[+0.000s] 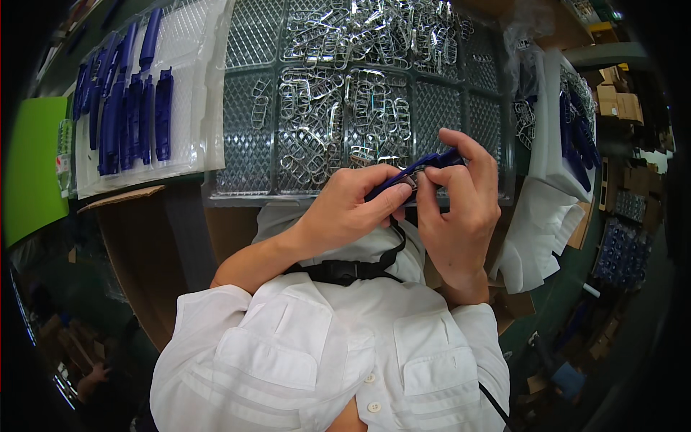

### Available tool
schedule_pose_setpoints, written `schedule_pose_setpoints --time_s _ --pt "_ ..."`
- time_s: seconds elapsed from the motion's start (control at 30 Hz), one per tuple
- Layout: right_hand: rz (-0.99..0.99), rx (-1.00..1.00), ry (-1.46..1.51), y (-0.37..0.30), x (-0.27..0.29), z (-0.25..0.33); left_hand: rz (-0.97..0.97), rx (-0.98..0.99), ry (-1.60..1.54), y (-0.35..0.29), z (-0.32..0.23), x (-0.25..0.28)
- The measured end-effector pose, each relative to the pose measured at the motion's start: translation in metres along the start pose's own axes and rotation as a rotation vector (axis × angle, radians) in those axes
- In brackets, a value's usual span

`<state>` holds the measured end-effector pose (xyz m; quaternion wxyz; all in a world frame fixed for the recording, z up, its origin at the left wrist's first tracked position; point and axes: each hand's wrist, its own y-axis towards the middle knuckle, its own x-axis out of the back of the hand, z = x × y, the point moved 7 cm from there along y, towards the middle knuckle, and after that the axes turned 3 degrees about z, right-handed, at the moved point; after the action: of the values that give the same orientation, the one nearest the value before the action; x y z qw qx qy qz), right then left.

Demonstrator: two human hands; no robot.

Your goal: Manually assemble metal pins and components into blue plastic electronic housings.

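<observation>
In front of my chest, a long, narrow blue plastic part (426, 163) is held between both hands over the near edge of the tray. My left hand (350, 202) is closed round its lower left end, thumb along the near side. With thumb and index finger pressed against its upper right portion, my right hand (462, 204) grips there, another finger raised. A small shiny metal bit shows between the fingertips, too covered to make out fully. Just beyond lie many silver wire-like metal pieces (311, 119) in the compartments of a clear plastic tray (248, 164).
To the left, several blue plastic parts (164, 115) lie on a white textured tray (191, 93), beside a green panel (34, 165). At the right, a white foam box (553, 137) holds more blue parts and metal pieces. Cardboard (137, 245) stands below the tray.
</observation>
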<state>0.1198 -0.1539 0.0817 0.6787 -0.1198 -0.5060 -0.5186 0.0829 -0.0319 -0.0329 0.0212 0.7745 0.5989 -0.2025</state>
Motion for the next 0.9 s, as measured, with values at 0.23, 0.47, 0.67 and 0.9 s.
schedule_pose_setpoints --time_s 0.23,0.47,0.67,0.9 --pt "-0.282 -0.107 0.12 -0.011 0.014 -0.002 -0.105 -0.086 0.249 -0.003 -0.017 -0.003" --pt "0.065 -0.446 0.703 -0.015 -0.009 -0.033 -0.119 -0.162 0.347 -0.011 -0.028 -0.004" --pt "0.073 -0.47 0.609 -0.015 -0.012 -0.034 -0.137 -0.164 0.301 -0.01 -0.026 -0.002" --pt "0.205 -0.452 0.675 -0.012 -0.026 -0.049 -0.141 -0.139 0.301 -0.001 -0.016 0.003"
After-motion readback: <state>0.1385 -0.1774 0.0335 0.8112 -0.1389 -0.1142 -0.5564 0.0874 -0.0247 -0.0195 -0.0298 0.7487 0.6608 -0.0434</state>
